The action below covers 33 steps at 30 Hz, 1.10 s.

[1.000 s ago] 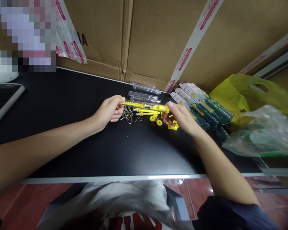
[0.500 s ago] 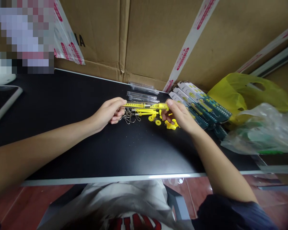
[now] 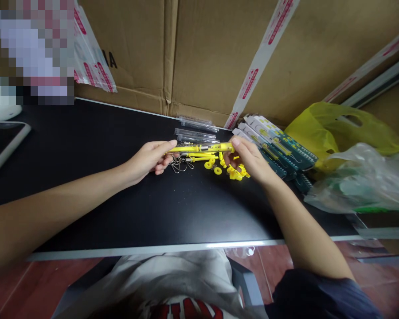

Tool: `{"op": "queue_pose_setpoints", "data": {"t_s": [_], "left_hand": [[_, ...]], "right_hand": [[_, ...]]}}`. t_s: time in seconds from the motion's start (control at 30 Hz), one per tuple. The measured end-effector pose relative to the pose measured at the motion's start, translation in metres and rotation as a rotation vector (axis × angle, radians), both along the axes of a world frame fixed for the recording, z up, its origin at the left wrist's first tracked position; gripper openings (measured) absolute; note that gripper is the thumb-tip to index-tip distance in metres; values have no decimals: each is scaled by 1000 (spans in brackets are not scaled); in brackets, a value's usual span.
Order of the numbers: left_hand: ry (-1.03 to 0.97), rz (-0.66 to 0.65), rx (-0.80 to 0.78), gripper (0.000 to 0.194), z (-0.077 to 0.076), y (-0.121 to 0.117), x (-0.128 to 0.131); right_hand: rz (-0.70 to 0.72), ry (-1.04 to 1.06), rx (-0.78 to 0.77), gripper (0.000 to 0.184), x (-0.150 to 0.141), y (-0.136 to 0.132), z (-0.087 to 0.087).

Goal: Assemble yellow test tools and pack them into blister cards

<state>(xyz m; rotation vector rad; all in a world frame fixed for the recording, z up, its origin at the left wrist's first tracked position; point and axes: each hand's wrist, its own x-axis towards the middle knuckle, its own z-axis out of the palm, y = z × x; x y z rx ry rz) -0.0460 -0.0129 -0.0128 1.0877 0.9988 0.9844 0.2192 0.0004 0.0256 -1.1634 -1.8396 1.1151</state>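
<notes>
A slim spring scale (image 3: 204, 148), clear-tubed with yellow parts inside, is held level above the black table. My left hand (image 3: 153, 157) pinches its left end between thumb and fingers. At the other end, the fingers of my right hand (image 3: 251, 160) are closed round the yellow cap end. Just beneath lie metal hooks (image 3: 177, 166), yellow rods (image 3: 202, 157) and yellow rings (image 3: 217, 170). Several small yellow caps (image 3: 235, 173) sit below my right hand, which partly hides them. Clear plastic tubes (image 3: 197, 135) lie behind the scale.
Printed spring scale boxes (image 3: 287, 153) are piled to the right, beside a yellow plastic bag (image 3: 315, 122) and a clear bag (image 3: 362, 181). Large taped cardboard boxes (image 3: 206, 57) stand along the back edge. A tablet-like device (image 3: 6, 141) lies on the far left.
The yellow part at the scale's left end shows a plain side now instead of its dotted side. Both hands keep hold of the scale in nearly the same place.
</notes>
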Motion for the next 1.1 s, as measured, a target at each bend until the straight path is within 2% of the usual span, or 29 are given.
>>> {"op": "queue_pose_setpoints", "data": {"t_s": [0.3, 0.5, 0.7, 1.1], "left_hand": [[-80, 6, -75, 33, 1, 1, 1], [-102, 3, -81, 33, 1, 1, 1], [-110, -10, -88, 34, 0, 1, 0], [-31, -26, -18, 29, 2, 1, -1]], "right_hand": [[7, 62, -8, 44, 2, 1, 2], [91, 166, 53, 40, 1, 0, 2], [136, 220, 29, 31, 3, 0, 2], [117, 213, 70, 32, 2, -2, 5]]}}
